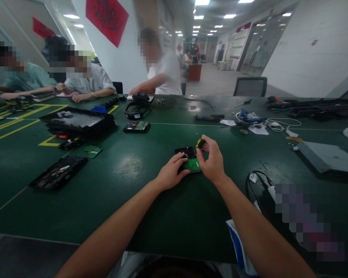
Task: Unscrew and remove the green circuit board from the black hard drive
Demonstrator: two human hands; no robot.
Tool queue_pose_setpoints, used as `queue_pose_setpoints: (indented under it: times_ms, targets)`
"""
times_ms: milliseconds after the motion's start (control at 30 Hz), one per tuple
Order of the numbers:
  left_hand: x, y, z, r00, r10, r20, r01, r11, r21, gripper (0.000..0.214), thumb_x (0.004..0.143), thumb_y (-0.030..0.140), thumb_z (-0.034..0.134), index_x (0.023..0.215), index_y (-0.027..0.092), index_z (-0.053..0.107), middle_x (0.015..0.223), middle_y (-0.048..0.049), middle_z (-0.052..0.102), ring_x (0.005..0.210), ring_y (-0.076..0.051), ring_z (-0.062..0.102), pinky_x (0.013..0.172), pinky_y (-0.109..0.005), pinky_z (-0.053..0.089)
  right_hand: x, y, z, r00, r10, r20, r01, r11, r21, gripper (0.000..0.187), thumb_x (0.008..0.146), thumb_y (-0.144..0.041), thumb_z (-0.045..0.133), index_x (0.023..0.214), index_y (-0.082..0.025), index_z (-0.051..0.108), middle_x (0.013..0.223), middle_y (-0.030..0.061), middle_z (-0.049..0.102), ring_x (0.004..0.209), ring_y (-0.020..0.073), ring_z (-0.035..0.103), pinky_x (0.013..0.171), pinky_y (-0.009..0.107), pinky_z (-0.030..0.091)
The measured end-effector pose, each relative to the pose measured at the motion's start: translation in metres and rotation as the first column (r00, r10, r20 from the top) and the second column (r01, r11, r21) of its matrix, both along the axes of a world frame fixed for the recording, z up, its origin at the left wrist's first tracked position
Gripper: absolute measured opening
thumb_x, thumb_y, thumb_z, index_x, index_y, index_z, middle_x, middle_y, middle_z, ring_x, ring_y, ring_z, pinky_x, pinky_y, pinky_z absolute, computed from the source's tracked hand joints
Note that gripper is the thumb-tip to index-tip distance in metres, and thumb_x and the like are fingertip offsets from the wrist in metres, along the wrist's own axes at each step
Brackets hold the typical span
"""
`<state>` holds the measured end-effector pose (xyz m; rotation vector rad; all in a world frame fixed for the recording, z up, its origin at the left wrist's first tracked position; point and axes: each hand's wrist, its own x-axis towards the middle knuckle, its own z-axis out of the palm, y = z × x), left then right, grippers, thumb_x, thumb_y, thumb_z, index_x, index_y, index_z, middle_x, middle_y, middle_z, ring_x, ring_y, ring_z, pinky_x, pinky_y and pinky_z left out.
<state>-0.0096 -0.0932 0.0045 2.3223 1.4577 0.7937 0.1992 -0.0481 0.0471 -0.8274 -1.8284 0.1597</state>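
Observation:
A small black drive with a green circuit board [191,165] lies on the dark green table [150,200] in front of me. My left hand [171,173] rests on its left edge, fingers curled against it and holding it down. My right hand [210,156] is closed round a screwdriver with a black and yellow handle [200,142], held upright with its tip over the board.
Another drive [136,126] and black trays [78,121] [58,173] lie to the left, loose green boards [92,150] between them. Cables and tools [251,117] sit at the back right, a grey case [327,156] on the right. Three people sit along the far left side.

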Motion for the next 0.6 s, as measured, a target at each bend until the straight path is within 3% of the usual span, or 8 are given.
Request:
queue_pose_setpoints:
  times_ms: [167,367,467,600]
  targets:
    - [0.002,0.014,0.001,0.999,-0.031,0.019,0.031,1.0,0.001,0.056,0.094,0.043,0.067,0.144,0.021,0.055,0.16,-0.0123,0.045,0.152,-0.03,0.038,0.125,-0.051,0.035,0.003,0.0,0.002,0.999,-0.04,-0.001,0.04,0.999,0.007,0.054,0.095,-0.028,0.063,0.147,-0.027,0.047,0.127,0.0136,0.055,0.106,0.0274,0.063,0.083,0.047,0.064]
    - [0.002,0.025,0.002,0.998,-0.037,0.042,0.037,0.999,-0.009,0.055,0.093,0.046,0.067,0.142,0.021,0.057,0.158,-0.0128,0.047,0.15,-0.03,0.041,0.123,-0.051,0.038,0.003,0.003,0.01,0.999,-0.04,0.018,0.04,0.999,0.014,0.048,0.1,-0.025,0.051,0.148,-0.028,0.048,0.137,0.013,0.059,0.122,0.0292,0.061,0.097,0.052,0.059]
    - [0.001,0.025,0.001,0.998,-0.041,0.037,0.041,0.999,0.0,0.056,0.093,0.047,0.067,0.142,0.022,0.056,0.158,-0.0123,0.047,0.15,-0.03,0.041,0.123,-0.051,0.038,0.002,0.006,0.02,0.997,-0.052,0.05,0.05,0.998,0.042,0.041,0.101,-0.025,0.048,0.142,-0.027,0.054,0.134,0.0112,0.064,0.124,0.0282,0.061,0.105,0.053,0.054]
    - [0.0,0.025,-0.001,0.999,-0.04,0.028,0.04,0.999,0.002,0.057,0.094,0.047,0.066,0.143,0.021,0.055,0.159,-0.0127,0.046,0.15,-0.03,0.04,0.123,-0.05,0.037,0.003,0.011,0.04,0.992,-0.056,0.112,0.054,0.998,0.017,0.031,0.1,-0.026,0.053,0.129,-0.025,0.063,0.122,0.0099,0.071,0.111,0.0274,0.067,0.097,0.049,0.056]
